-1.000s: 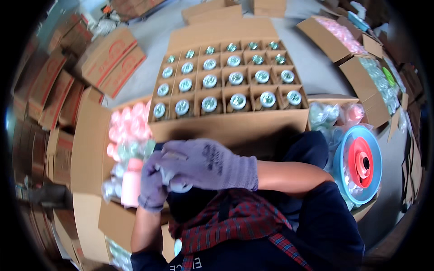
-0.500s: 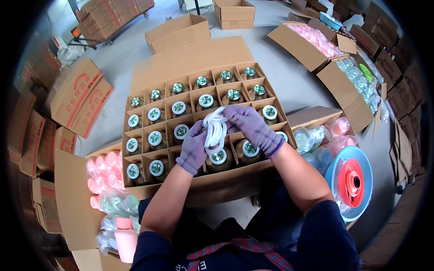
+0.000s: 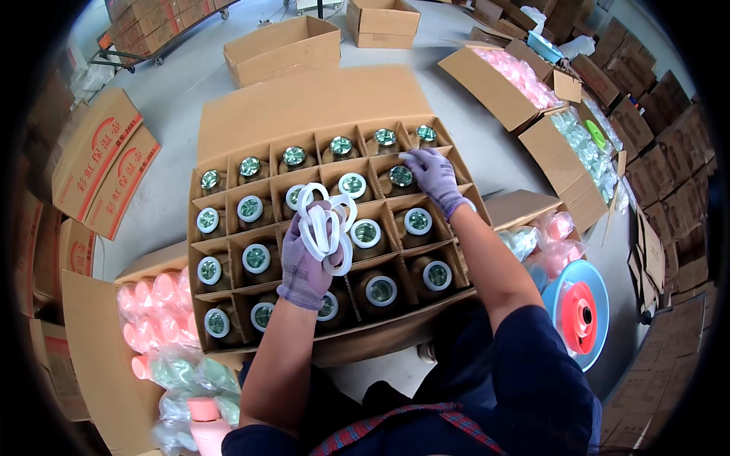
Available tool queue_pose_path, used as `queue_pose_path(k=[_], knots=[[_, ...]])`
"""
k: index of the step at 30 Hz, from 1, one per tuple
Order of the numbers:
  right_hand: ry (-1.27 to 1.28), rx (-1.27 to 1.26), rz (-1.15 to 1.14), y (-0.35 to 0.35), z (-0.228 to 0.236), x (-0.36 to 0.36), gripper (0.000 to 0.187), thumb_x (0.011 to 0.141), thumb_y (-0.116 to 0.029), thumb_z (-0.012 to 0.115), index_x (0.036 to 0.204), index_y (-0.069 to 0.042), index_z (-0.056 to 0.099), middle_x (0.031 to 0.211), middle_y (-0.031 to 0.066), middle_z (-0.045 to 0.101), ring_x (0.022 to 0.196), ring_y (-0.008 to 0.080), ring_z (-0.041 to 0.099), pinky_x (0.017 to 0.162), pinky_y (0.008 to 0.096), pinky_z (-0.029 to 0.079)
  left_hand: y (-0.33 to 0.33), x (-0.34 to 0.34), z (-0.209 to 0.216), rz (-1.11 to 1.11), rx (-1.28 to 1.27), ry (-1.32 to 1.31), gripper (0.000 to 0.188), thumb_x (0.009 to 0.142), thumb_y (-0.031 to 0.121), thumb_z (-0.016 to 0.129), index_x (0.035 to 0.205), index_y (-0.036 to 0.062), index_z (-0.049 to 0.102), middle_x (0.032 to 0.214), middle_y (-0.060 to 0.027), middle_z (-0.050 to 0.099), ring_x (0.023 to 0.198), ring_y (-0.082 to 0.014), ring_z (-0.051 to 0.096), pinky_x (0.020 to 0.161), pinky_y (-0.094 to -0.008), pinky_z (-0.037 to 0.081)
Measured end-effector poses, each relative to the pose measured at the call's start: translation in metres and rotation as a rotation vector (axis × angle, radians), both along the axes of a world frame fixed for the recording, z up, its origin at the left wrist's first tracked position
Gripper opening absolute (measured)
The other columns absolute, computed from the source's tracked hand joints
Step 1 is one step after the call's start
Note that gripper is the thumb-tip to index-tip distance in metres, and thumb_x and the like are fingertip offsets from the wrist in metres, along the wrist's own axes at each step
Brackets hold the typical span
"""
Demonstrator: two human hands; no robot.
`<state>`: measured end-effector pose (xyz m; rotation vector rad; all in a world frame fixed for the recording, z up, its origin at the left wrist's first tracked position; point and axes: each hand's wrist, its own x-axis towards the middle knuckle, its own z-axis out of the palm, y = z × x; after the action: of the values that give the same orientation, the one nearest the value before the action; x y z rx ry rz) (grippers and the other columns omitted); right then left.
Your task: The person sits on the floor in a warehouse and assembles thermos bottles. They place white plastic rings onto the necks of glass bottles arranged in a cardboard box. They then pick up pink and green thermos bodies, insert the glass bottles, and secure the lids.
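Note:
My left hand (image 3: 303,262), in a purple-grey knitted glove, holds a loose bunch of white rings (image 3: 325,232) above the middle of a divided cardboard box (image 3: 319,353). My right hand (image 3: 433,178), gloved alike, is bent over a compartment at the right of the second row from the back, fingers together. Whatever lies under its fingers is hidden. Beside it stands a bottle (image 3: 401,177) with a bare green, shiny mouth. Bottles in the back row, such as one bottle (image 3: 294,156), show no ring. Several nearer ones, like this bottle (image 3: 256,258), wear white rings.
Cartons of wrapped pink cups (image 3: 163,289) and a pink bottle (image 3: 209,433) stand at my left. A blue basin (image 3: 601,304) with a red piece sits on a carton at right. Behind are an open carton (image 3: 281,57) and cartons of wrapped pink items (image 3: 517,76).
My right hand has left the bunch of rings and moved right and back over a bottle compartment. My left hand has moved left with the rings, which now fan out. The view has shifted slightly.

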<state>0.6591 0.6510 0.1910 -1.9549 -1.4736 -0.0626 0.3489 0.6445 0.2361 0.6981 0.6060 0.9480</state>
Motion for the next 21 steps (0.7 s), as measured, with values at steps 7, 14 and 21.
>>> queue_pose_path(k=[7,14,21], knots=[[-0.549,-0.475,0.243,-0.015,0.018,-0.015,0.023,0.086,-0.033,0.062,0.098,-0.017,0.072,0.106,0.0058,0.065,0.114,0.0288,0.053,0.097,0.0437,0.043,0.010,-0.029,-0.001,-0.016,-0.097,-0.096,0.020,0.094,0.015,0.058,0.110,0.0050,0.063,0.085,-0.0096,0.065,0.052,-0.0148,0.057,0.038,-0.0243,0.040],[-0.133,-0.205,0.276,-0.003,-0.001,-0.026,0.021,0.083,-0.014,0.066,0.104,-0.010,0.065,0.115,0.0125,0.056,0.107,0.0326,0.058,0.093,0.0417,0.048,0.017,-0.030,-0.007,-0.098,-0.028,-0.130,0.029,0.091,0.010,0.062,0.120,0.0048,0.059,0.098,-0.0094,0.068,0.069,-0.0138,0.066,0.049,-0.0229,0.052],[-0.359,-0.334,0.048,0.013,-0.014,-0.041,0.018,0.087,-0.020,0.061,0.097,-0.007,0.067,0.113,0.0113,0.058,0.102,0.0310,0.061,0.091,0.0403,0.049,0.013,-0.026,0.012,-0.004,-0.057,0.005,0.022,0.092,0.009,0.060,0.114,0.0069,0.061,0.090,-0.0078,0.067,0.060,-0.0141,0.061,0.043,-0.0242,0.046]])
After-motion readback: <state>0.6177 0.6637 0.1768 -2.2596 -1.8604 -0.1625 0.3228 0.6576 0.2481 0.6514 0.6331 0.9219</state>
